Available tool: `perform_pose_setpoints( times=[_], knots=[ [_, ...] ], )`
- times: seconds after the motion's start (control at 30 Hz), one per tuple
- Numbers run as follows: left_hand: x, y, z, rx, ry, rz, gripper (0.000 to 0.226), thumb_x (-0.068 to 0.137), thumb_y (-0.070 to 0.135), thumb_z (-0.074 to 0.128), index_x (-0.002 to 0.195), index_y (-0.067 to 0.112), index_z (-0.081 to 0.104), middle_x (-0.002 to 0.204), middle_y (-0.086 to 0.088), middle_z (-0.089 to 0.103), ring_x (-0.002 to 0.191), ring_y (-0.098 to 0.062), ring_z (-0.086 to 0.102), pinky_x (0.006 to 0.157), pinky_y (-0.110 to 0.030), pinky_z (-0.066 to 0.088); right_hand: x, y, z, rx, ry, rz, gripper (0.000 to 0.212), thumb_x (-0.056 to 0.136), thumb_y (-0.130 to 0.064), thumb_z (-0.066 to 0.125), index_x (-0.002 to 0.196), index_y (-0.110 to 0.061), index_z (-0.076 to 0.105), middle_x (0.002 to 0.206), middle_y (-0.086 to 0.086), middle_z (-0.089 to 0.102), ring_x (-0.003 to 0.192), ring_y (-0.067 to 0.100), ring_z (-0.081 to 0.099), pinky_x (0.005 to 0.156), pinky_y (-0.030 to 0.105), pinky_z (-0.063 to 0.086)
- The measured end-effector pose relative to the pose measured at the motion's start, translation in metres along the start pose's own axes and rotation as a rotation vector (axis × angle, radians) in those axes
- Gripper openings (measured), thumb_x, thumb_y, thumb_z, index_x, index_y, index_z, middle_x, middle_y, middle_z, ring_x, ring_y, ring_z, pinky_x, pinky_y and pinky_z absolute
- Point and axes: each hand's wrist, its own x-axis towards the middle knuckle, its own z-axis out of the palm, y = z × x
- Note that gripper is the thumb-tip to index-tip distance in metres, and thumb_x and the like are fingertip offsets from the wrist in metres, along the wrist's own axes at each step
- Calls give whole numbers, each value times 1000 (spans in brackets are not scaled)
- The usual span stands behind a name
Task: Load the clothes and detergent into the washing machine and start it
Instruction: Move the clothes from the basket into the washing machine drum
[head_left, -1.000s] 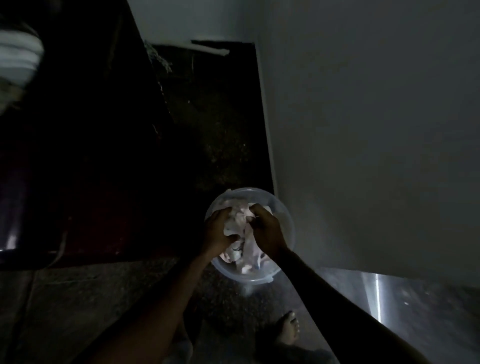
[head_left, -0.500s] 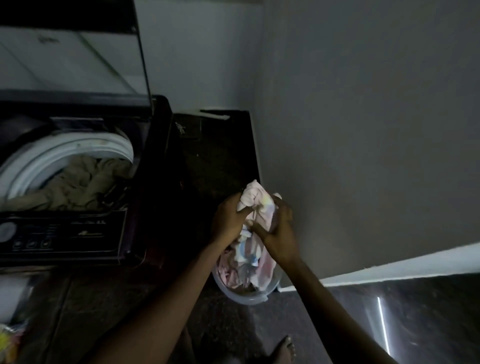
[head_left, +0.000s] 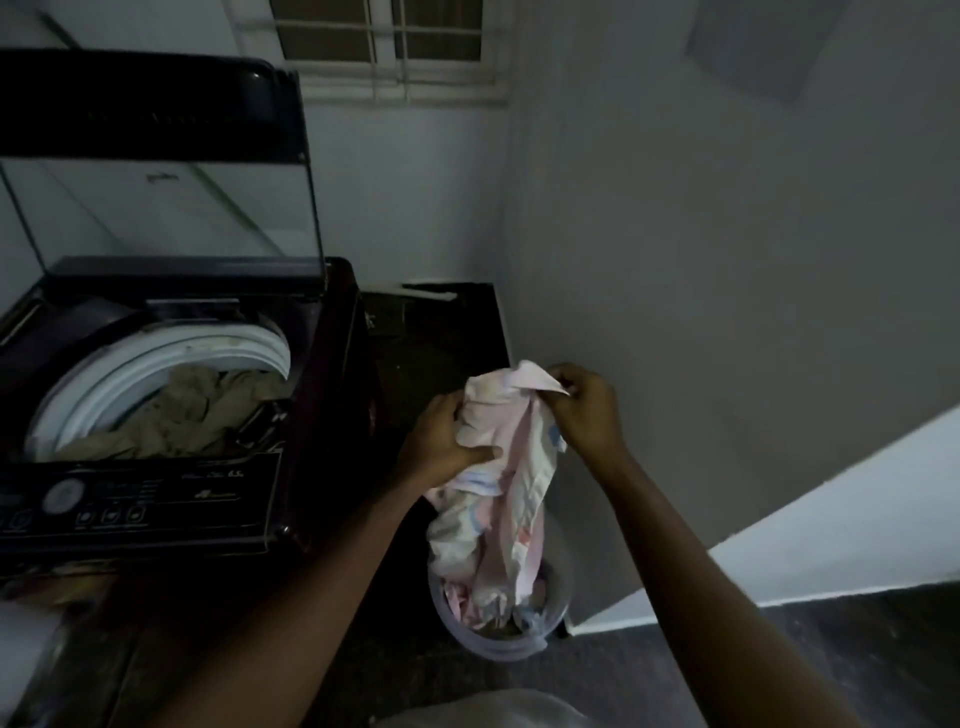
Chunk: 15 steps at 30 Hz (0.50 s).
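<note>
Cloth (soft, pink, crumpled) hangs pinched in both grips, left hand and right hand.

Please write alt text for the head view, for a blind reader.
Left hand and right hand hold up a pale pink cloth whose lower end hangs into a round basket on the floor. Beside it stands a washing machine, lid open, beige clothes inside.

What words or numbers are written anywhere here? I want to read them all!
Nothing here reads clearly.
Pale curly writing on the control panel: too blurred to read.
Small logo under that writing: too blurred.
Markings by the buttons: too small.
Dark mark on the raised lid: too small.
The pink cloth: no words seen.
</note>
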Motion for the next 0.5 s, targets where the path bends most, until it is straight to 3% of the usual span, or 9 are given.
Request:
perform_pose_setpoints(
  times=[0.07,0.13,0.2,0.3,0.37,0.5],
  knots=[
    [-2,16,-3,-60,-35,97,126,46,66,85,152,28,28,153,3,37,137,-11,40,107,-33,39,11,-23,2,-41,-64,-62,5,84,-12,69,81,-9,72,77,2,68,68,1,58,57,17,37],
    [-2,34,-2,-123,-75,146,130,47,61,90,153,38,18,158,10,31,142,-7,34,109,-32,36,17,-48,3,-52,-143,-101,7,84,-12,68,83,-6,72,77,1,67,71,11,59,58,19,37],
    [-1,51,-2,-195,-28,121,114,61,49,89,153,34,23,151,8,41,136,-9,43,104,-26,42,22,-72,1,45,-217,-91,5,84,-7,67,87,-5,71,78,0,65,69,10,58,61,18,42],
    [5,70,-9,-312,255,64,54,87,11,71,137,13,51,121,4,61,118,-20,60,80,-8,45,26,-95,-8,224,-325,-107,17,87,-1,63,102,-1,70,92,5,69,74,6,62,71,20,50],
    [11,79,-19,-304,364,86,41,89,-1,59,128,11,59,114,4,64,113,-23,62,81,-18,48,22,-94,-17,327,-364,-137,24,89,-2,63,112,0,67,101,6,69,80,0,65,76,16,51],
    [19,92,-32,-333,423,104,39,91,0,54,129,10,59,123,-5,66,116,-21,61,96,-33,49,7,-56,-29,281,-302,-54,55,81,-18,76,132,-16,56,129,-5,59,111,1,55,92,22,47]
  ],
)
